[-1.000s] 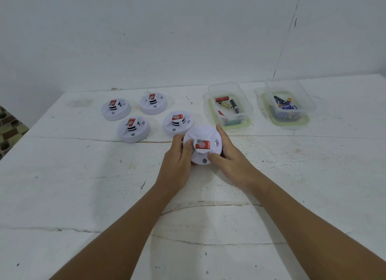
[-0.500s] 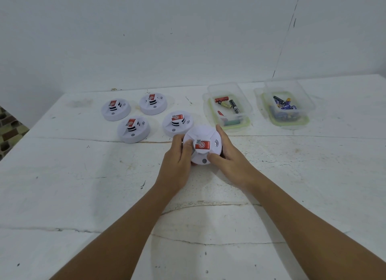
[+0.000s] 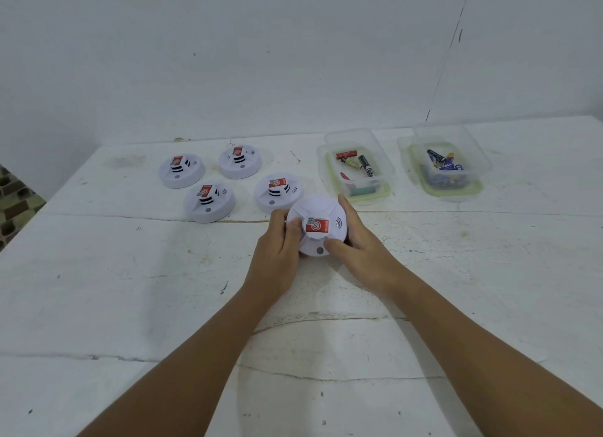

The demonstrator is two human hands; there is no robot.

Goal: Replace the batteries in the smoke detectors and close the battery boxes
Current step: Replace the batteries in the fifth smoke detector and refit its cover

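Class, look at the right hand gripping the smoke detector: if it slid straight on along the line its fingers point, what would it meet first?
The right hand points up-left; past the held smoke detector, it would probably meet the nearest resting detector first, though depth is unclear.

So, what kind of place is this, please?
Probably a plain workroom or a bench set up for a repair task, not a furnished home. A worn white table with cracks stands against a bare white wall, holding only smoke detectors and two clear boxes of batteries.
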